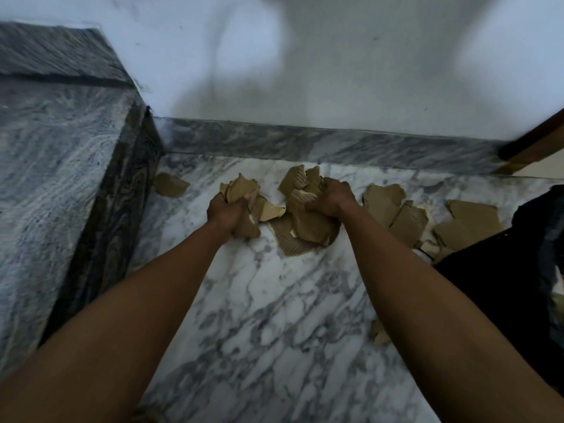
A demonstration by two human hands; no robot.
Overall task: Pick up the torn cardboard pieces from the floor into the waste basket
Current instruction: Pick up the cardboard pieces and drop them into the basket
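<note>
I have both hands clenched on bunches of cardboard pieces, left hand (pixel 227 213) and right hand (pixel 331 198), gathering handfuls near the wall skirting (pixel 335 145), with more pieces (pixel 406 218) lying on the floor (pixel 274 331); no basket visible.

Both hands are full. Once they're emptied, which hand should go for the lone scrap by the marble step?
Left, probably. The lone scrap lies at the foot of the marble step, on the left hand's side. The right hand would have to cross over.
</note>
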